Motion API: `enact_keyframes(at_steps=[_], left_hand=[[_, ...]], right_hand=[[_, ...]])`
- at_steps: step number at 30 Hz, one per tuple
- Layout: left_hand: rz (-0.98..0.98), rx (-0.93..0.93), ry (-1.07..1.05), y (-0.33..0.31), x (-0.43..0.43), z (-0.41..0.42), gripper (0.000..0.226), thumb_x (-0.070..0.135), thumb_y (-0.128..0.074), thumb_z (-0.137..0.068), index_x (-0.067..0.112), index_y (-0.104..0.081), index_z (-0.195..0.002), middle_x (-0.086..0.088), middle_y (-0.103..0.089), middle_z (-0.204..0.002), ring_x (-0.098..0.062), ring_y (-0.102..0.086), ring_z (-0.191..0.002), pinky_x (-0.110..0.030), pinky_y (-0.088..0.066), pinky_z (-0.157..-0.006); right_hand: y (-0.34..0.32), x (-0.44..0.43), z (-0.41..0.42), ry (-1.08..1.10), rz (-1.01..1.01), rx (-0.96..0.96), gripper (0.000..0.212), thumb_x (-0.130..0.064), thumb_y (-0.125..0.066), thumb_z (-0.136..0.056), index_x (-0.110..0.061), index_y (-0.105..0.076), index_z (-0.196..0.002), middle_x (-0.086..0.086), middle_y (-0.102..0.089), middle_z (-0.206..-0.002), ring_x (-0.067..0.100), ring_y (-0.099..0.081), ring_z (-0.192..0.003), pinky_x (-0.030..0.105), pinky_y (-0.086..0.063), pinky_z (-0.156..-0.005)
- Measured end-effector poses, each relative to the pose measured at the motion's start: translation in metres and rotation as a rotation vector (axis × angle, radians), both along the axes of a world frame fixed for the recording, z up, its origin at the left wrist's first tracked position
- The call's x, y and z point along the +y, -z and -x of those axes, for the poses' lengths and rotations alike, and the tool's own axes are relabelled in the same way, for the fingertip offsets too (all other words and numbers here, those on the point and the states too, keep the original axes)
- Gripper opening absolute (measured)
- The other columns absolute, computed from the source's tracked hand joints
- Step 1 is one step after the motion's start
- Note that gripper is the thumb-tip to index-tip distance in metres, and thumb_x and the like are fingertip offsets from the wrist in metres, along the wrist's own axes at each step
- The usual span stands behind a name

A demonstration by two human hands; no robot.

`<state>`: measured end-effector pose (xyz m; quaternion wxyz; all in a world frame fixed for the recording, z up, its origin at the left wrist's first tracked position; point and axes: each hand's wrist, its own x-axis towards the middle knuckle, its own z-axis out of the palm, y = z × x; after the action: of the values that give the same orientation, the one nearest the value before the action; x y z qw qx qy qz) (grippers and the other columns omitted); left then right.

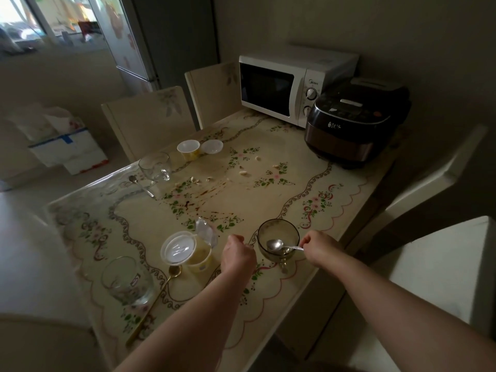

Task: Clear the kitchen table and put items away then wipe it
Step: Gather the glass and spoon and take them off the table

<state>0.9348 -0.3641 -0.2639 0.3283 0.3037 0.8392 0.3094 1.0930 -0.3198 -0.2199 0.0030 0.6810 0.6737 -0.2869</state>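
Right hand (319, 247) pinches silver spoon (275, 244) handle, spoon bowl inside smoked glass cup (279, 229). Left hand (237, 255) curled at cup's 9 o'clock; whether holding anything, cannot tell.

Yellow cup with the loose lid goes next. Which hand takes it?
Left. The left hand sits right beside the yellow cup. The right hand is pinching the handle of the spoon in the smoked glass cup, which stands between it and the yellow cup.
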Motion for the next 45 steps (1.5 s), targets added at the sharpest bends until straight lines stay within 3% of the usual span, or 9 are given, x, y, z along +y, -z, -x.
enact_keyframes(at_steps=[7, 12, 18, 21, 29, 35, 38, 42, 45], left_hand=[[0.012, 0.007, 0.025, 0.006, -0.007, 0.004, 0.024, 0.014, -0.044, -0.097, 0.017, -0.053, -0.120, -0.001, -0.059, -0.119, -0.017, -0.056, -0.093, -0.035, -0.053, -0.084], [0.004, -0.005, 0.040, 0.009, -0.017, 0.012, 0.023, 0.012, -0.043, -0.097, 0.018, -0.056, -0.115, 0.002, -0.057, -0.108, -0.014, -0.056, -0.088, -0.031, -0.052, -0.081], [-0.002, -0.035, 0.061, 0.011, -0.036, 0.028, 0.019, 0.014, -0.050, -0.094, 0.021, -0.061, -0.108, 0.003, -0.060, -0.109, -0.016, -0.061, -0.091, -0.035, -0.056, -0.083], [-0.019, -0.052, 0.053, 0.013, -0.049, 0.040, 0.021, 0.012, -0.050, -0.095, 0.019, -0.063, -0.110, 0.003, -0.059, -0.109, -0.007, -0.057, -0.082, -0.021, -0.049, -0.065], [0.032, -0.039, 0.011, 0.019, -0.097, 0.084, 0.017, 0.010, -0.055, -0.091, 0.017, -0.069, -0.098, 0.000, -0.068, -0.099, -0.011, -0.058, -0.081, -0.017, -0.041, -0.059], [0.219, 0.076, -0.065, 0.030, -0.144, 0.120, 0.009, 0.019, -0.057, -0.091, 0.018, -0.066, -0.088, -0.003, -0.068, -0.090, -0.018, -0.064, -0.084, -0.030, -0.054, -0.071], [0.254, 0.159, -0.162, 0.032, -0.163, 0.138, 0.013, 0.019, -0.056, -0.091, 0.016, -0.065, -0.101, -0.001, -0.063, -0.095, -0.016, -0.060, -0.083, -0.027, -0.048, -0.064], [0.268, 0.209, -0.201, 0.035, -0.178, 0.156, 0.022, 0.025, -0.065, -0.087, 0.020, -0.060, -0.107, 0.001, -0.062, -0.102, -0.018, -0.060, -0.093, -0.034, -0.054, -0.084], [0.297, 0.237, -0.180, 0.040, -0.182, 0.161, 0.024, 0.029, -0.066, -0.087, 0.024, -0.058, -0.109, 0.003, -0.059, -0.105, -0.015, -0.057, -0.094, -0.027, -0.048, -0.076]], right_hand=[[-0.002, -0.005, -0.001, 0.003, -0.086, -0.059, 0.018, -0.018, -0.049, -0.095, -0.024, -0.058, -0.110, -0.005, -0.060, -0.101, 0.010, -0.053, -0.078, 0.022, -0.040, -0.059], [-0.003, -0.013, 0.010, -0.053, -0.215, -0.151, 0.023, -0.021, -0.053, -0.092, -0.029, -0.055, -0.113, 0.000, -0.048, -0.124, 0.019, -0.044, -0.117, 0.038, -0.038, -0.096], [-0.007, -0.025, 0.036, -0.145, -0.331, -0.145, 0.021, -0.022, -0.050, -0.091, -0.033, -0.054, -0.109, -0.003, -0.048, -0.126, 0.018, -0.039, -0.121, 0.039, -0.034, -0.097], [-0.007, -0.033, 0.055, -0.216, -0.397, -0.164, 0.022, -0.022, -0.050, -0.090, -0.035, -0.056, -0.107, -0.006, -0.051, -0.123, 0.017, -0.040, -0.120, 0.040, -0.031, -0.098], [0.009, -0.060, 0.107, -0.388, -0.235, -0.031, 0.024, -0.015, -0.047, -0.093, -0.030, -0.060, -0.106, -0.005, -0.058, -0.117, 0.017, -0.050, -0.113, 0.037, -0.039, -0.097], [0.032, -0.085, 0.139, -0.494, -0.055, -0.046, 0.022, -0.015, -0.053, -0.090, -0.030, -0.064, -0.103, -0.006, -0.064, -0.109, 0.014, -0.060, -0.097, 0.034, -0.053, -0.084], [0.044, -0.096, 0.149, -0.567, 0.039, -0.066, 0.021, -0.016, -0.055, -0.090, -0.028, -0.065, -0.103, -0.004, -0.064, -0.113, 0.016, -0.059, -0.102, 0.035, -0.052, -0.089], [0.058, -0.105, 0.155, -0.691, 0.087, -0.127, 0.040, -0.016, -0.056, -0.091, -0.024, -0.053, -0.130, -0.001, -0.048, -0.135, 0.019, -0.047, -0.124, 0.032, -0.041, -0.103], [0.063, -0.110, 0.156, -0.721, 0.069, -0.175, 0.045, -0.016, -0.055, -0.092, -0.021, -0.047, -0.136, 0.001, -0.044, -0.137, 0.020, -0.042, -0.126, 0.031, -0.038, -0.102]])
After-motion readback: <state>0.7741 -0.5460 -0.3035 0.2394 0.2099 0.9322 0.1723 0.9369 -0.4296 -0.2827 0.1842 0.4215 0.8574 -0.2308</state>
